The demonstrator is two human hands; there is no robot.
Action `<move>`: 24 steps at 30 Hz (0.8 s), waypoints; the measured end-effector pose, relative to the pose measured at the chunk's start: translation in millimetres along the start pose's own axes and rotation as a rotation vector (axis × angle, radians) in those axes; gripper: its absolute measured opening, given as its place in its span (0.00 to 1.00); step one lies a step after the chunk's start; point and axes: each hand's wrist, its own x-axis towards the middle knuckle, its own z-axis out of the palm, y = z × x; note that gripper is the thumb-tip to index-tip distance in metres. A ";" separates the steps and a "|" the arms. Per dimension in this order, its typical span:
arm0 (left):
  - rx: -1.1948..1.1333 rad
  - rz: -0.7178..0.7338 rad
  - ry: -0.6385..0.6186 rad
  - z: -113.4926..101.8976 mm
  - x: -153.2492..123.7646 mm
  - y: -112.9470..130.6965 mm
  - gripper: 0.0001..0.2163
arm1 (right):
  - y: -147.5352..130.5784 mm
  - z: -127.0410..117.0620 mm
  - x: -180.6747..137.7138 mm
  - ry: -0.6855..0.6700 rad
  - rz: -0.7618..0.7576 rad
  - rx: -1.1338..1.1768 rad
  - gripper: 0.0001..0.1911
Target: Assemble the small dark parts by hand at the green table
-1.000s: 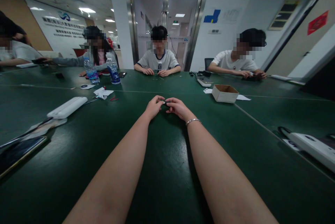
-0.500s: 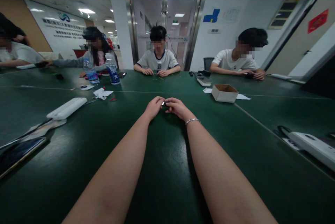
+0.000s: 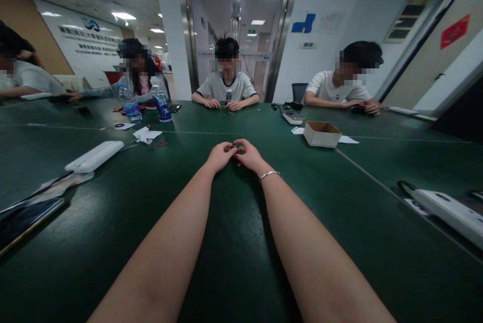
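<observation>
Close together over the green table (image 3: 234, 227), my left hand (image 3: 222, 156) and my right hand (image 3: 249, 154) meet at their fingertips. A small dark object (image 3: 234, 146) shows between them, mostly hidden by the fingers and too small to name. Both hands are closed in a pinch around it, thumbs and index fingers nearly touching. A silver bracelet (image 3: 269, 175) circles my right wrist.
An open cardboard box (image 3: 322, 137) stands right of my hands. Power strips lie left (image 3: 94, 157) and right (image 3: 449, 210). A phone (image 3: 28, 222) rests at the left edge. Bottles (image 3: 161, 104) stand farther off. Several people sit around the table.
My fingers have closed further over the small object, so less of it shows. My right hand and wrist have shifted slightly left and turned inward.
</observation>
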 end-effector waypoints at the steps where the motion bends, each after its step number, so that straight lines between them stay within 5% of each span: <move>1: 0.056 0.014 0.000 -0.4 -0.6 1.3 0.10 | 0.7 0.0 -0.1 -0.002 -0.003 -0.016 0.21; 8: 0.122 -0.103 0.086 -1.9 -5.1 5.9 0.09 | -0.8 -1.7 -0.8 0.018 0.050 -0.028 0.26; 17: -0.019 -0.241 -0.068 -4.0 -20.8 20.2 0.09 | -3.9 -4.0 -6.4 0.068 0.099 0.044 0.24; 24: -0.082 -0.311 -0.139 -67.0 -78.9 25.5 0.07 | -2.7 -2.8 -18.5 0.136 0.081 0.033 0.20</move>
